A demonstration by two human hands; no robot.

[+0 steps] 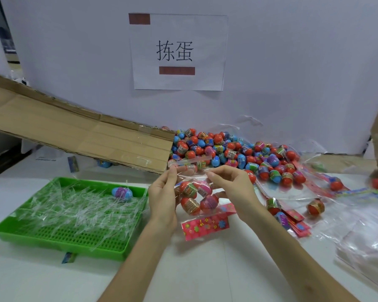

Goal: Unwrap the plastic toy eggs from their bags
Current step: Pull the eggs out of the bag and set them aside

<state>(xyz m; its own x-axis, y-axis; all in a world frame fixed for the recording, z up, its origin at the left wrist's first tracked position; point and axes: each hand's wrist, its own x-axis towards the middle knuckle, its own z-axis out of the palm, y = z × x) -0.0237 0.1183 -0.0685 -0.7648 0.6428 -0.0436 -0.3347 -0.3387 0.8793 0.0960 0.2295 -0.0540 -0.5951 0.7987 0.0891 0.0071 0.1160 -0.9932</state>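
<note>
Toy eggs [194, 198], four or so with red shells and banded labels, hang in a clear bag [207, 214] that is held up off the white worktop [205, 269] between the two hands. The left hand [164, 192] pinches the bag's upper edge between thumb and fingers [173, 171]. The right hand [231, 186] pinches the same edge just beside it, its fingertips curled in on the film. Neither hand is nearer, since both already have the bag. What matters for the coming move is that the short stretch of film between the two pinches runs left to right, while the eggs' weight hangs straight below it. A pull apart along that line would, I judge, open or tear the top and leave the eggs to drop down and toward the person. A clear strip [190, 161] sticks out sideways above the fingers (whether it is a sealing flap I cannot tell), and a pink flowered card [205, 225] sits at the bag's lower end. Beyond the hands lies a big heap of loose eggs [227, 149], so the task looks well along. To the left, a green tray [59, 243] holds clear plastic strips [74, 205] and one blue egg [122, 194].
</note>
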